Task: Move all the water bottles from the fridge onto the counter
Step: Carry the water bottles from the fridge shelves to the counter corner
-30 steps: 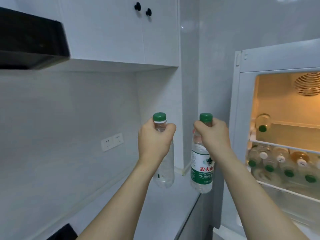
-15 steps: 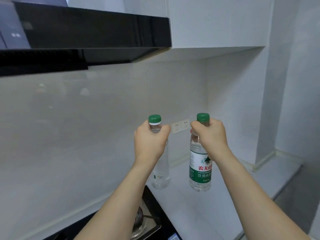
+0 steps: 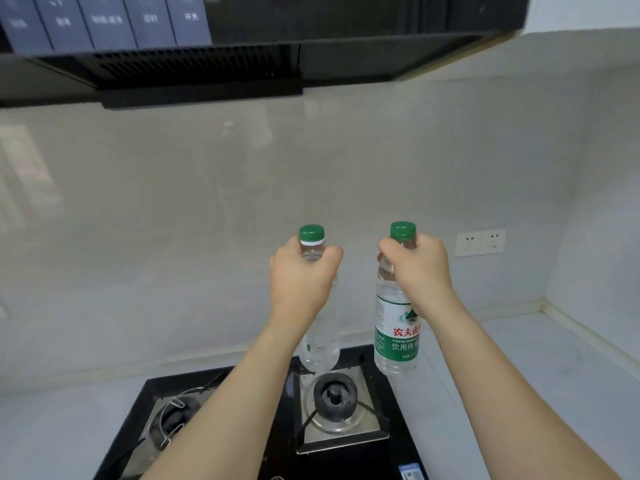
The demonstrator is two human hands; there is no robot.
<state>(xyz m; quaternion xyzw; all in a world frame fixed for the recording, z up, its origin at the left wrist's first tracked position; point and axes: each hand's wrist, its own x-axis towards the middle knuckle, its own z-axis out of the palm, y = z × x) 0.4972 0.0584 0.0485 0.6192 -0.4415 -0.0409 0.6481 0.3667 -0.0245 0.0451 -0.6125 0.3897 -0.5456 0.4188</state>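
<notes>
Nearest, at 6 o'clock: a black gas hob point(image 3: 398, 431) with two burners. The right burner point(image 3: 335, 396) sits clear in its steel tray; the left burner point(image 3: 173, 415) is partly hidden behind the left forearm, and the hob's front edge is cut off by the frame.

Above it, both arms reach forward. Left hand point(image 3: 300, 285) is wrapped tight around the neck of an unlabelled water bottle point(image 3: 318, 351), fingers curled together just under the green cap. The hand and wrist cover most of the body; only the base shows, hanging over the hob's back edge.

Right hand point(image 3: 417, 271), at 1 o'clock from the right burner, is clamped the same way on the neck of a labelled water bottle point(image 3: 394, 327) with a green-and-white label, print partly covered by the wrist. Its base hangs over the hob's right edge.

Both bottles hang upright, neither set down. Judgement: neck grips allow one bottle per hand and a straight lowering onto a flat surface.

Pale counter point(image 3: 519, 368) lies free at 3 o'clock, the likelier landing spot than the burners.

Farther back: glossy backsplash, a double wall socket point(image 3: 479, 242) at 2 o'clock, range hood point(image 3: 242, 64) at 12 o'clock; its button labels are too blurred to read. The fridge is out of view.
</notes>
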